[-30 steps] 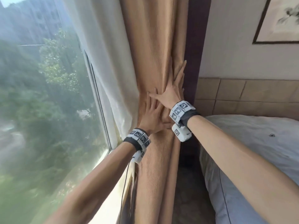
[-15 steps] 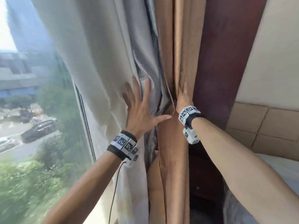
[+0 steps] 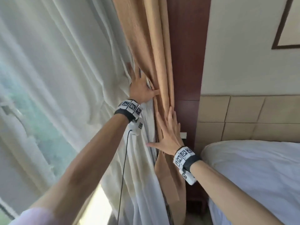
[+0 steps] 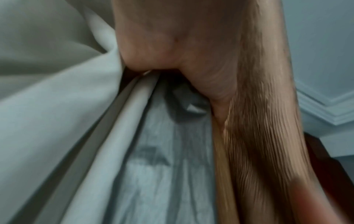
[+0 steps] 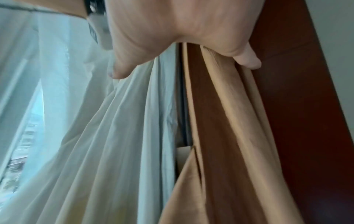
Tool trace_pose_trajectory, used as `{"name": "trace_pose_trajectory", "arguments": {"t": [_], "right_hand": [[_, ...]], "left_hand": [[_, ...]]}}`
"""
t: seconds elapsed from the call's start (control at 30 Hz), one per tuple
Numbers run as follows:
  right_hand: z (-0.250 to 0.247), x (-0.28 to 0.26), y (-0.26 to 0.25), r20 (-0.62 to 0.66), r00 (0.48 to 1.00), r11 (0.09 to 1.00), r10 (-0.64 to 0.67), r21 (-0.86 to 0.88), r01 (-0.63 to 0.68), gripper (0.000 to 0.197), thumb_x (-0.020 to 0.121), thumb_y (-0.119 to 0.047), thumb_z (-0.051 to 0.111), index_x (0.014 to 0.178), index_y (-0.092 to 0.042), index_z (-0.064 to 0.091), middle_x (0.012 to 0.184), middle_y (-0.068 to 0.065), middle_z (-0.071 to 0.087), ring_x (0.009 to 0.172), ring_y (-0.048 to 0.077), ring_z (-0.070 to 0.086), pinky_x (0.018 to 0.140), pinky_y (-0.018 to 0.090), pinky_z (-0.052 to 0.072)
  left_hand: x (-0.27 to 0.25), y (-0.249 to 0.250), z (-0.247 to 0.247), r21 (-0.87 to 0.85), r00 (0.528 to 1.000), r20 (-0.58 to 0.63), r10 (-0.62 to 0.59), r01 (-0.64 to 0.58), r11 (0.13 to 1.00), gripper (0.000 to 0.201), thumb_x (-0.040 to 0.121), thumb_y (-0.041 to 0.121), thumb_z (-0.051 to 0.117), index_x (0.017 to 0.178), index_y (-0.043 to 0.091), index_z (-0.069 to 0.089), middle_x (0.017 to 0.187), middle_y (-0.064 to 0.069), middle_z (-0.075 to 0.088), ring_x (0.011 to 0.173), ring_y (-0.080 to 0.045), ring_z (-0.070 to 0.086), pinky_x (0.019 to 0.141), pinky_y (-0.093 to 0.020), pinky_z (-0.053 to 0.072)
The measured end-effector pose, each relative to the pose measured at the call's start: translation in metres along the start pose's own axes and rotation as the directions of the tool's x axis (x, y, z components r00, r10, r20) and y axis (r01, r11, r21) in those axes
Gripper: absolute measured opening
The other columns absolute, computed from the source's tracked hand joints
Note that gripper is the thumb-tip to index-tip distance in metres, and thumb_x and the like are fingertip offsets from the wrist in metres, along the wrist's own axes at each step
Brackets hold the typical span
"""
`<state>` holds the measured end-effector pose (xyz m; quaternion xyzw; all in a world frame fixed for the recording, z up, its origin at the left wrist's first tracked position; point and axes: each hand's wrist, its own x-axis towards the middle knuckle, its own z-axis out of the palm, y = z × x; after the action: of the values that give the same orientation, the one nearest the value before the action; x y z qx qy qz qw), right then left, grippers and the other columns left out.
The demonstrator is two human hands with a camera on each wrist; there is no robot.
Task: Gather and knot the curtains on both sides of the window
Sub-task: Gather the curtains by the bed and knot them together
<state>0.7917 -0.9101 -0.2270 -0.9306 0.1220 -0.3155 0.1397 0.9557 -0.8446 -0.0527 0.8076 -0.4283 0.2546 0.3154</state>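
Note:
A white sheer curtain hangs over the window, and a tan curtain hangs bunched beside it on the right. My left hand pushes into the fold where the two meet, thumb spread across the tan cloth; its fingertips are partly buried in fabric. White folds radiate from it. In the left wrist view the palm sits above bunched white cloth and tan cloth. Lower down, my right hand lies flat with straight fingers on the tan curtain. The right wrist view shows that palm against the tan fabric.
A dark wood panel stands right behind the tan curtain. A bed with a padded headboard fills the right side. A picture frame hangs top right. A black cable dangles from my left wrist. Window glass shows at left.
My left hand has moved right, from flat on the white curtain into the seam by the tan one. My right hand has dropped lower and now lies flat on the tan curtain.

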Motion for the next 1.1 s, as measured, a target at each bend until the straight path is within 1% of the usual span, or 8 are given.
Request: {"name": "trace_pose_trajectory", "arguments": {"t": [0.13,0.27,0.4,0.47,0.57,0.63,0.77,1.1], "right_hand": [[0.032,0.055,0.006,0.013,0.997,0.983,0.076,0.170,-0.077,0.148,0.059,-0.089,0.077,0.161,-0.048,-0.023,0.166,0.010,-0.042,0.155,0.035,-0.036,0.126,0.069,0.002],[0.075,0.121,-0.017,0.114,0.971,0.956,0.211,0.182,-0.229,0.146,0.056,-0.088,0.077,0.157,-0.056,-0.023,0.176,0.019,-0.002,0.160,0.049,-0.003,0.125,0.072,0.013],[0.091,0.153,-0.037,0.130,0.955,0.963,0.268,-0.055,-0.262,0.098,0.094,-0.056,0.058,0.167,-0.027,-0.002,0.173,0.025,-0.009,0.160,0.048,-0.002,0.128,0.066,0.011],[0.105,0.172,-0.036,0.061,0.965,0.963,0.256,0.067,-0.260,0.098,0.083,-0.070,0.024,0.165,-0.033,-0.015,0.173,0.023,0.000,0.160,0.048,0.004,0.127,0.068,0.014],[0.143,0.221,-0.037,-0.098,0.955,0.958,0.281,0.093,-0.272,0.092,0.070,-0.087,-0.002,0.157,-0.059,-0.016,0.177,0.008,-0.009,0.163,0.040,-0.006,0.122,0.074,0.013],[0.158,0.248,-0.033,0.007,0.958,0.958,0.287,-0.015,-0.287,0.105,0.068,-0.092,0.021,0.164,-0.050,0.014,0.177,0.006,-0.012,0.162,0.040,-0.009,0.120,0.077,0.014],[0.177,0.279,-0.008,0.052,0.974,0.975,0.221,-0.050,-0.218,0.122,0.060,-0.087,0.062,0.164,-0.052,0.008,0.171,0.002,-0.033,0.159,0.042,-0.022,0.115,0.083,0.009],[0.196,0.321,0.064,0.084,0.987,0.986,0.135,-0.111,-0.125,0.090,0.098,-0.057,0.048,0.159,-0.049,-0.017,0.171,0.001,-0.034,0.156,0.043,-0.029,0.118,0.081,0.008]], "left_hand": [[0.056,-0.013,0.036,-0.096,0.995,0.091,0.048,-0.039,0.995,0.100,0.071,0.063,0.075,0.155,0.023,0.040,0.168,-0.006,0.021,0.158,-0.036,0.013,0.124,-0.055,0.030],[0.077,-0.026,0.050,-0.142,0.987,0.134,0.090,-0.071,0.987,0.076,0.076,0.066,0.057,0.138,0.023,0.057,0.144,-0.008,0.057,0.137,-0.029,0.053,0.113,-0.048,0.046],[0.035,-0.046,0.017,-0.209,0.997,0.077,0.022,-0.006,0.978,0.066,0.082,0.047,0.042,0.129,0.005,0.061,0.131,-0.020,0.063,0.115,-0.036,0.065,0.095,-0.039,0.056],[-0.014,-0.050,-0.001,-0.184,0.980,-0.197,-0.039,0.002,0.983,0.058,0.093,0.033,0.051,0.145,0.008,0.053,0.151,-0.017,0.050,0.136,-0.032,0.053,0.111,-0.039,0.046],[-0.070,-0.071,-0.016,0.048,0.806,-0.591,-0.017,0.057,0.997,0.074,0.097,0.037,0.065,0.158,0.007,0.036,0.168,-0.022,0.020,0.158,-0.038,0.018,0.127,-0.053,0.021],[-0.075,-0.100,-0.015,0.054,0.800,-0.586,-0.132,0.200,0.978,0.108,0.087,0.058,0.074,0.164,0.009,0.017,0.170,-0.026,-0.002,0.159,-0.042,-0.003,0.126,-0.062,0.012],[-0.035,-0.149,-0.003,-0.122,0.799,-0.459,-0.388,0.376,0.919,0.152,0.062,0.084,0.079,0.165,0.021,-0.013,0.168,-0.013,-0.030,0.156,-0.040,-0.024,0.120,-0.076,0.004],[0.125,-0.134,0.111,-0.195,0.955,-0.191,-0.227,0.190,0.962,0.167,0.050,0.083,0.084,0.163,0.007,-0.013,0.170,-0.012,-0.024,0.158,-0.029,-0.023,0.126,-0.046,-0.008]]}}
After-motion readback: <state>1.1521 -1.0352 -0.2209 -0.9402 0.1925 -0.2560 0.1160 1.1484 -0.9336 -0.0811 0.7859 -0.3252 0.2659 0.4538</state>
